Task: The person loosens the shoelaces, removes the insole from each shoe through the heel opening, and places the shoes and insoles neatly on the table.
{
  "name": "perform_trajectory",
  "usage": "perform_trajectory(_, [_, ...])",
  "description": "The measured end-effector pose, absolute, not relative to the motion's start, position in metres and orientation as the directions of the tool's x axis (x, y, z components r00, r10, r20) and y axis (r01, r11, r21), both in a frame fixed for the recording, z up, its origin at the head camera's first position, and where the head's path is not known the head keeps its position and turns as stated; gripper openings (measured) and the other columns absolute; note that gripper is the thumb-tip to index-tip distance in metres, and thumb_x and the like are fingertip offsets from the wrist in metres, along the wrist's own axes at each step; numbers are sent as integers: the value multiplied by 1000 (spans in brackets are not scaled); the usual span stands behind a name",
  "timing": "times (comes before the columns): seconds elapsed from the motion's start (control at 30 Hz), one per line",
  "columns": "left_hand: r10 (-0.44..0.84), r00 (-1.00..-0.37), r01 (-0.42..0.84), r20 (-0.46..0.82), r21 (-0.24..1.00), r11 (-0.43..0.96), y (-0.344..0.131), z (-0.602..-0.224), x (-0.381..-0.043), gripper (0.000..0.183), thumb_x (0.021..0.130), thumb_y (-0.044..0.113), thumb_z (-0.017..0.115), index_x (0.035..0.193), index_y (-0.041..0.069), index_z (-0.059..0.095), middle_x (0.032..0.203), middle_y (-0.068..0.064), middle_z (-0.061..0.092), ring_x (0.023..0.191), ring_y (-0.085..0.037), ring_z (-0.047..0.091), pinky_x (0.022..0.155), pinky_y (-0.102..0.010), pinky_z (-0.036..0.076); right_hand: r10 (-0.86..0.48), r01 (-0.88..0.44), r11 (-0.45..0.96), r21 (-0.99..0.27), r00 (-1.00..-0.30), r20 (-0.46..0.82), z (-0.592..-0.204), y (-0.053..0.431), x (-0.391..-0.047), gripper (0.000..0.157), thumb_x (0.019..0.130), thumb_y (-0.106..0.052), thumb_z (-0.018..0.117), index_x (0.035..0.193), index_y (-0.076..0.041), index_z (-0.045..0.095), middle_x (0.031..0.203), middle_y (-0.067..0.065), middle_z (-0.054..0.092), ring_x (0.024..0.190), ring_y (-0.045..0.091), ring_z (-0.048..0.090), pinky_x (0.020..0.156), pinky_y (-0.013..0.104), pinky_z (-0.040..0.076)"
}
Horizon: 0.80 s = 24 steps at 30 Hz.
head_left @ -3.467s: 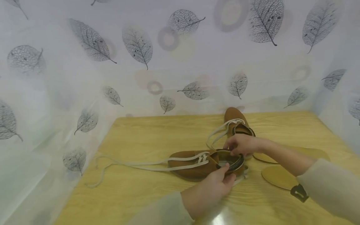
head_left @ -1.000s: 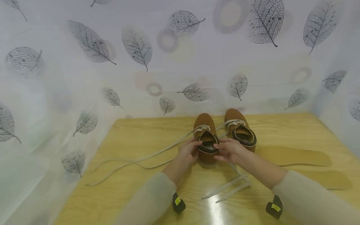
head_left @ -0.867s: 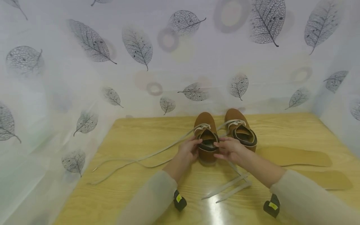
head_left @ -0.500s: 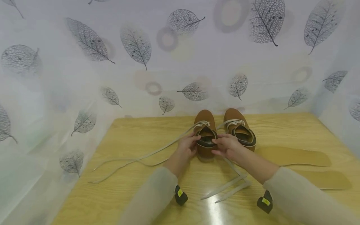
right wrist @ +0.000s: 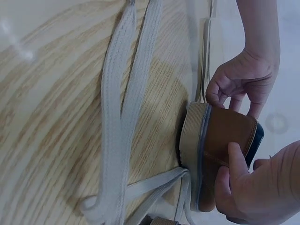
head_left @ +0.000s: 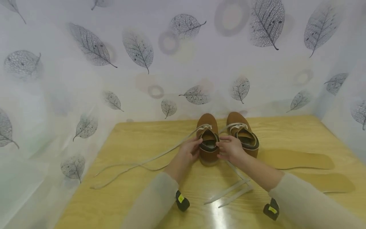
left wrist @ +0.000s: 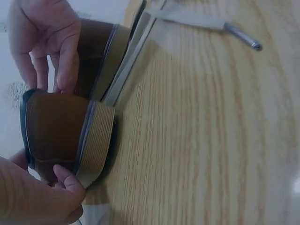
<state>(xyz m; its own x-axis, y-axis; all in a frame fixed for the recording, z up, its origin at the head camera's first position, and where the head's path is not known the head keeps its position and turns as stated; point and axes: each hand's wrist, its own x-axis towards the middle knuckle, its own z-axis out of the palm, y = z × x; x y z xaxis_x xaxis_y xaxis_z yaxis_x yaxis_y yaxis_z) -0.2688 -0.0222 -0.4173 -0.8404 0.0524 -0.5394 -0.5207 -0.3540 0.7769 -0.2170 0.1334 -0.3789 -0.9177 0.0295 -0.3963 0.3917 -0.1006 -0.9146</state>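
A brown lace-up shoe (head_left: 208,157) with a dark-lined collar stands on the wooden table, toe toward the back. My left hand (head_left: 188,150) grips the left side of its collar, thumb at the rim and fingers along the outside. On the opposite side my right hand (head_left: 232,149) pinches the collar, its thumb hidden. The left wrist view shows the heel (left wrist: 56,124) between both hands, its ribbed pale sole low over the wood. Just right of it, the matching shoe (head_left: 236,119) points its toe the same way.
Two flat tan insoles (head_left: 303,159) lie at the right. Loose white laces (head_left: 160,156) trail to the left, and another pair of lace ends (head_left: 228,192) lies in front of the shoes. A leaf-printed curtain (head_left: 183,63) closes off the back and sides.
Earlier the held shoe lay crosswise, toe to the left; it has turned toe to the back, beside its mate. In the last second it has slid slightly toward the back.
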Motion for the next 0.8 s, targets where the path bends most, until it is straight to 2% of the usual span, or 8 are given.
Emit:
perform_trajectory(0.07, [60, -817, -556, -573, 757, -343, -24, -422, -267, 41, 83, 9, 72, 122, 10, 61, 99, -1, 70, 83, -9, 60, 69, -17, 49, 31, 376, -94, -922, -925, -380, -376, 133, -211, 48, 98, -5, 45, 142, 4, 29, 144, 28, 32, 121, 44, 43, 94, 43, 51])
perform_trajectory(0.17, [89, -794, -583, -601, 714, -387, -29, -439, -269, 34, 75, 13, 80, 107, 12, 68, 104, -4, 69, 86, -12, 59, 70, -18, 50, 26, 346, -72, -935, -937, -348, -371, 134, -202, 44, 99, -9, 43, 140, 4, 32, 143, 24, 32, 106, 30, 51, 99, 47, 47])
perform_trajectory(0.27, [96, -775, -596, -624, 672, -440, -33, -433, -258, 32, 74, 10, 80, 103, 9, 67, 101, -5, 69, 89, -14, 59, 79, -22, 50, 28, 317, -26, -948, -948, -317, -365, 135, -194, 42, 100, -11, 44, 138, 3, 36, 139, 21, 39, 92, 19, 59, 95, 42, 51])
perform_trajectory(0.37, [62, -759, -592, -648, 646, -482, -32, -409, -237, 30, 80, 5, 73, 108, 7, 63, 98, -6, 65, 90, -17, 56, 85, -25, 50, 48, 298, -5, -955, -953, -298, -357, 135, -186, 41, 99, -13, 47, 136, 2, 41, 130, 18, 51, 83, 13, 65, 89, 38, 54])
perform_trajectory(0.53, [149, -761, -599, -632, 594, -538, -32, -388, -210, 19, 83, 6, 70, 99, 4, 60, 89, -6, 59, 81, -15, 56, 77, -21, 52, 59, 244, 11, -970, -968, -243, -348, 139, -173, 38, 98, -15, 48, 133, 0, 45, 109, 6, 68, 82, 12, 69, 84, 35, 56])
perform_trajectory(0.6, [201, -769, -609, -606, 602, -517, -33, -384, -203, 19, 86, 9, 68, 102, 4, 59, 89, -5, 60, 80, -13, 59, 76, -21, 53, 55, 211, 34, -977, -976, -209, -345, 143, -168, 38, 99, -18, 48, 132, -1, 47, 103, -1, 71, 83, 10, 69, 82, 30, 57])
perform_trajectory(0.7, [281, -800, -600, -531, 685, -414, -35, -380, -196, 29, 91, 14, 63, 117, 5, 54, 92, -1, 66, 80, -10, 63, 74, -19, 51, 45, 147, 66, -987, -989, -144, -344, 152, -161, 40, 99, -24, 50, 131, 0, 48, 100, -3, 72, 84, 6, 69, 81, 22, 55])
perform_trajectory(0.8, [354, -847, -492, -397, 836, -241, -40, -381, -194, 41, 95, 24, 57, 130, 3, 48, 103, -5, 70, 87, -10, 67, 94, -31, 48, 24, 69, 121, -990, -997, -67, -344, 161, -153, 46, 99, -30, 51, 132, 1, 46, 109, 4, 70, 88, 3, 68, 82, 17, 53])
